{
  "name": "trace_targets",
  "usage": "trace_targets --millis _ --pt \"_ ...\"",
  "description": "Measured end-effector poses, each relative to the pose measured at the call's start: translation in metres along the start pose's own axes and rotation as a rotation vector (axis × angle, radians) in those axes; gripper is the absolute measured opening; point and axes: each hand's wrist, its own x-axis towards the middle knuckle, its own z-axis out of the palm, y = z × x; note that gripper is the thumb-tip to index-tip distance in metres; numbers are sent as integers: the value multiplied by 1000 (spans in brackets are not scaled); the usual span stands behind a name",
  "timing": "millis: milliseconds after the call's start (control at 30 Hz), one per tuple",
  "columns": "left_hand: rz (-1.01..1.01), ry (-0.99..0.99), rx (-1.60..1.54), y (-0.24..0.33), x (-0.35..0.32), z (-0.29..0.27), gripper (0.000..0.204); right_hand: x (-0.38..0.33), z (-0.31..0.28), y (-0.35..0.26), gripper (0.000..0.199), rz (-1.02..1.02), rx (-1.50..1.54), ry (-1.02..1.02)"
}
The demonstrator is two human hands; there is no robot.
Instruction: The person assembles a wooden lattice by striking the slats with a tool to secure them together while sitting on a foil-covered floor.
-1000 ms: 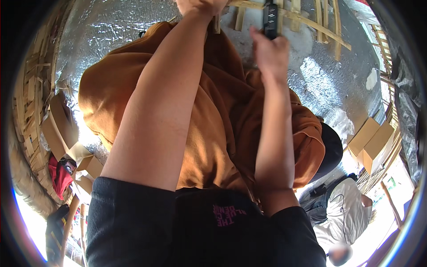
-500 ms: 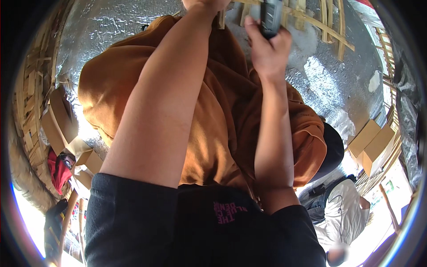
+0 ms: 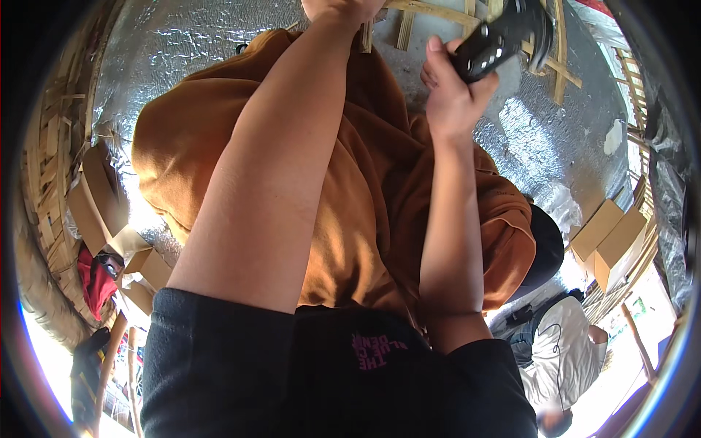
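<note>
My right hand is wrapped round a dark tool with a thick black body marked by light spots and a curved far end. Its exact kind does not show clearly. At the top edge is my left hand, its fingers cut off by the frame, so what they touch cannot be seen. Thin wooden slats, joined crosswise, lie between and beyond both hands. Below my forearms spreads brown cloth in loose folds.
Silvery foil sheeting covers the ground. Open cardboard boxes stand left and right. A person in a white shirt is at the lower right. Woven slat walls curve along the sides, near a red cloth.
My right hand has moved slightly right and down. The dark tool has swung from nearly upright to leaning right, showing its curved end. My left hand has barely shifted.
</note>
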Motion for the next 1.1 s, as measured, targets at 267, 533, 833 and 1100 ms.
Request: trace_targets --millis 267,533,833,1100 --pt "-42 29 11 -13 2 -6 81 4 13 0 24 403 -298 64" --pt "-3 37 3 -5 0 12 79 3 -3 23 25 828 -93 144" --pt "-2 24 51 -5 -1 -5 81 -8 15 3 24 181 223 62" --pt "14 43 25 -6 -1 -1 82 -5 19 9 23 244 17 -27"
